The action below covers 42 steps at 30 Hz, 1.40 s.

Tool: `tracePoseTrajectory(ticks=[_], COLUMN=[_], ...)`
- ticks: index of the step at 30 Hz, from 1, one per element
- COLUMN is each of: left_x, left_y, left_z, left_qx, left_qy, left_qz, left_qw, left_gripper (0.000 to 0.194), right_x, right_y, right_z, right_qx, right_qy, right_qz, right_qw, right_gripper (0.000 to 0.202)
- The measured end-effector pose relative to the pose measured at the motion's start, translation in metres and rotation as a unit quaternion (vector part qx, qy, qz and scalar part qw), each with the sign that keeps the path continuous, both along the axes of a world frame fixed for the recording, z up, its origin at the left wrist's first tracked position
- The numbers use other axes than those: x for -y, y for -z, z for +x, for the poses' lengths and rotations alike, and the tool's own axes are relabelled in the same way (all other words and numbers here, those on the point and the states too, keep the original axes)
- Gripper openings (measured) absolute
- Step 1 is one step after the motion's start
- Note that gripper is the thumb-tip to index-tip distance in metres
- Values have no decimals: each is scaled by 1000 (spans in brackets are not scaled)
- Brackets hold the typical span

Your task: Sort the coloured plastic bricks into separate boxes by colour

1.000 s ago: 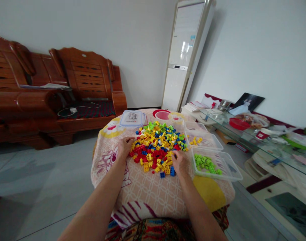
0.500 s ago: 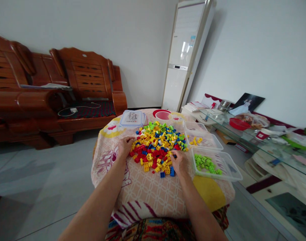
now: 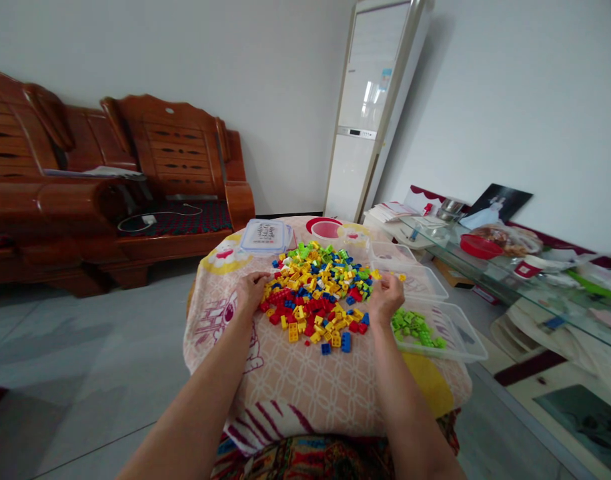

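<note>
A heap of toy building bricks (image 3: 310, 287) in red, yellow, blue, green and white lies on the cloth-covered table. At its left edge rests my left hand (image 3: 249, 293), fingers curled together; what they hold, if anything, is hidden. My right hand (image 3: 387, 300) is raised at the heap's right side, over the near edges of the clear boxes. Its fingers are pinched, with a yellow brick (image 3: 375, 274) showing at the tips. Light green bricks (image 3: 415, 328) lie in the nearest clear box (image 3: 468, 337). The middle clear box (image 3: 430, 283) has yellow bricks, partly hidden by this hand.
A third clear box (image 3: 393, 251) stands farther back. Behind the heap are a blue-rimmed lidded container (image 3: 265, 237) and a pink-and-red round dish (image 3: 325, 229). To the right is a cluttered glass shelf (image 3: 505, 273); a wooden bench (image 3: 180, 160) stands at the left.
My right hand has moved right and slightly up, from the heap's front right to the boxes. Red and blue bricks show where it was. My left hand has stayed in place.
</note>
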State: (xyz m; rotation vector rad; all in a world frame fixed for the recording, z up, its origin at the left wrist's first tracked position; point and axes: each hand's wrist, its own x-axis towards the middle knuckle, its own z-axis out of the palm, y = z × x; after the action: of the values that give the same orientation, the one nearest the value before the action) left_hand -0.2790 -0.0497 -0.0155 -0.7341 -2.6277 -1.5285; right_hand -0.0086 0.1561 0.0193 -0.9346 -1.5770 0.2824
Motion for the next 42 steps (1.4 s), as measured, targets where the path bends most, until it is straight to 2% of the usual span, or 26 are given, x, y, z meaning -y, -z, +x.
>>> tracePoseTrajectory(ticks=[3,5,7,10,13,17,24,37,42], left_x=[0,0,0,0,1,0,0,0,0], left_y=[1,2,1,0,-2,-1,2,0,-3], left_z=[-1,-2,-2,-1,0,-1,-3,-1,1], left_qx=[-2,-6,-6,-6,-11,-16,-16,-4,-5], left_qy=[0,2,2,3,9,3,0,-8,-9], left_qz=[0,0,1,6,6,-2,-3,-2,-9], left_qw=[1000,1000,1000,1000,1000,1000,1000,1000,1000], left_gripper=[35,35,35,34,34,34,33,32,33], right_x=[-14,-9,5,34,56,63,64,59,59], right_y=[-9,-4,7,26,38,41,40,43,45], right_z=[0,2,6,10,11,5,0,-1,-3], right_qx=[-24,-10,26,115,201,250,376,304,268], right_qy=[37,6,-50,-128,-158,-167,-119,-210,-218], right_qz=[24,51,64,40,13,33,35,26,29], right_qw=[999,999,996,984,967,953,918,929,938], right_gripper=[23,24,23,21,19,17,13,17,20])
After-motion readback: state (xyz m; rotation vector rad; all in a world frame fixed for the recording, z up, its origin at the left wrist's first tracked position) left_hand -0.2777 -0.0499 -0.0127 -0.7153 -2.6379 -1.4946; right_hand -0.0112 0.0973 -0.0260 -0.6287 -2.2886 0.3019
